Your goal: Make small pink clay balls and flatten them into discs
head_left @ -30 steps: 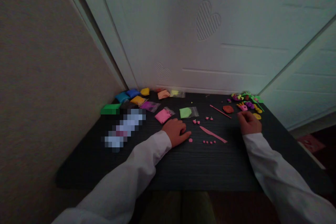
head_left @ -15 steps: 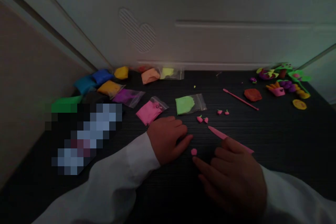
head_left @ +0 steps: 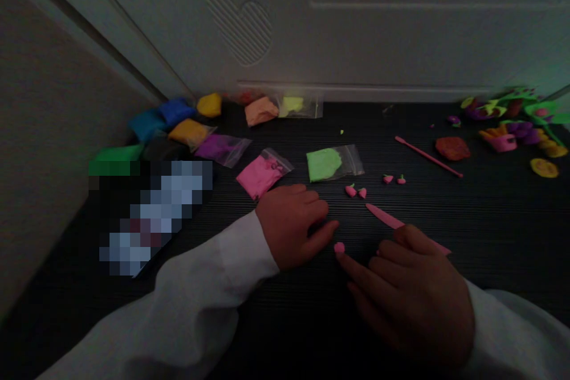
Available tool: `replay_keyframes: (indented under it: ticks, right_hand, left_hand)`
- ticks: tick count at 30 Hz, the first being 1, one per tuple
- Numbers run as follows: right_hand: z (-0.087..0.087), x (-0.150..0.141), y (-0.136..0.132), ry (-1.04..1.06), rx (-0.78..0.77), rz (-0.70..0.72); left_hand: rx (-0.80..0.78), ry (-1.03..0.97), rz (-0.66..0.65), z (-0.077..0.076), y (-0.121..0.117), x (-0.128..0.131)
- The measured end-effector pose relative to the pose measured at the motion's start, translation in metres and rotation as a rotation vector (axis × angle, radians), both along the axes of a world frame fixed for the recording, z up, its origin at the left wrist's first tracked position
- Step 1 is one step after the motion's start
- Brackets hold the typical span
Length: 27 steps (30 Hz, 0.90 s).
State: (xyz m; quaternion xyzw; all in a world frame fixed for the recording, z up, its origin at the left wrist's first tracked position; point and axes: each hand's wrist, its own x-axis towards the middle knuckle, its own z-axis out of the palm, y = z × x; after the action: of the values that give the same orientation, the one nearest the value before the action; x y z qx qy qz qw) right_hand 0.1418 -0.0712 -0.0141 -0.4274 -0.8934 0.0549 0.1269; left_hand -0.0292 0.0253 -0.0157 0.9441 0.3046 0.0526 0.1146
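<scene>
A small pink clay ball (head_left: 339, 247) lies on the dark ribbed tabletop between my hands. My right hand (head_left: 414, 291) touches its near edge with the outstretched index fingertip; the thumb is apart and the other fingers are curled. A tiny pink spot shows by those curled fingers, too small to make out. Partly beneath the same hand lies a pink plastic clay knife (head_left: 383, 216). My left hand (head_left: 296, 225) rests on the table just left of the ball, thumb extended and fingers loosely bent, holding nothing visible. Beyond are small pink clay fruits (head_left: 351, 190) with green stems.
A light green clay bag (head_left: 323, 164) and a pink clay bag (head_left: 259, 175) lie ahead, with several other colours behind. To the right are a thin pink tool (head_left: 428, 156), a reddish-brown clay lump (head_left: 452, 148) and finished clay figures (head_left: 499, 141). A blurred-out object (head_left: 164, 214) lies left.
The view has shifted, so the table things appear farther right and higher. My right index fingertip now touches the ball, where a slight gap showed before. My left hand keeps its pose.
</scene>
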Motion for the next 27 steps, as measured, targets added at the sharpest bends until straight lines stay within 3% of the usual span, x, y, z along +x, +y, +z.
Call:
replay_keyframes:
  ticks: [27]
  right_hand:
    - [-0.0016,0.0038,0.001,0.021,0.009,-0.007]
  left_hand:
    - [-0.072,-0.077,-0.088,-0.0001,0.0029,-0.0083]
